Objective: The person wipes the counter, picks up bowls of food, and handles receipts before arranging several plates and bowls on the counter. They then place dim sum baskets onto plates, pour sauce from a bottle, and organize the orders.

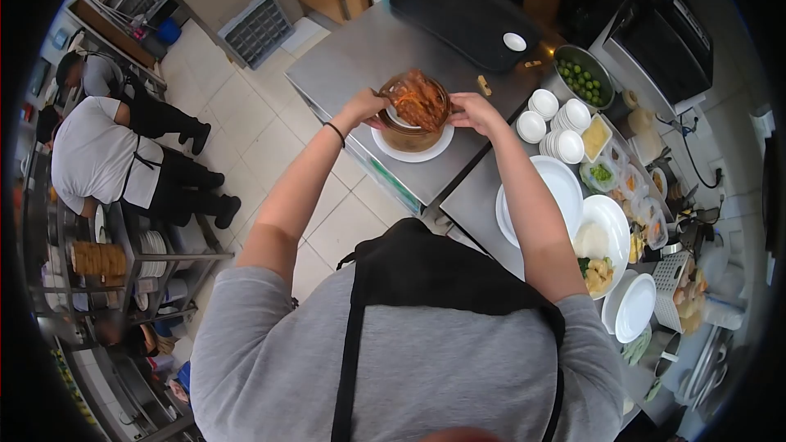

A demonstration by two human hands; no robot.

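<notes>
My left hand [366, 107] grips the left side of a round brown bowl [409, 141], its fingers at the rim. On the opposite side my right hand [476, 112] is closed on the same rim. Reddish-brown, sauced food [418, 98] is heaped in the bowl, with a bit of white showing beside it. Under the bowl, a white plate [442, 146] lies near the front edge of the steel table [340, 74].
Farther back lies a black tray [458, 20] with a small white dish [514, 42]. To the right are stacked small bowls [565, 146], a pot of green fruit [610, 86] and a plate with rice [618, 225]. Two people [102, 147] stand at the left.
</notes>
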